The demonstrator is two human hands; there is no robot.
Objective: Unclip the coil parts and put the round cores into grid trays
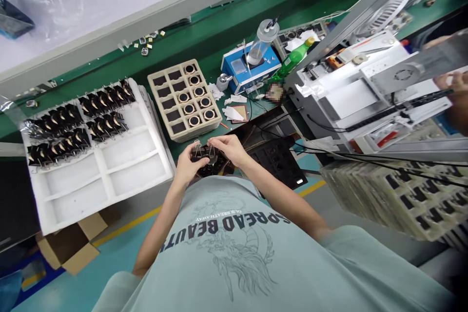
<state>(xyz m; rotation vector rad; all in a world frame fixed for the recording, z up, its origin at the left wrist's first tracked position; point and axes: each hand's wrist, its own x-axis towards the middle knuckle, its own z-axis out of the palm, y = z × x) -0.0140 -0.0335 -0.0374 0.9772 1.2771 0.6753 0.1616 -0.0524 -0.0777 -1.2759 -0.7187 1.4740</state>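
Observation:
In front of my shirt, both hands meet at a small dark piece fitted with black binder clips (198, 152) whose silver wire handles stand up. My left hand (187, 165) is closed around its left side, thumb laid across the front. With thumb and fingertips, my right hand (231, 149) pinches a wire handle at the right. Part of the piece is hidden by the fingers. Just beneath are more dark, shiny items (210, 169), too small to make out. Nearby, a beige tray (166, 102) carries round watch cases (209, 114) in its right columns.
At left, a white foam tray (106, 168) holds rows of clipped watch cases (106, 100). Behind stand a blue device (234, 68) and a green bottle (292, 62). A white machine (347, 97) and stacked trays (398, 200) are at right, with another person's hand (457, 83) beyond.

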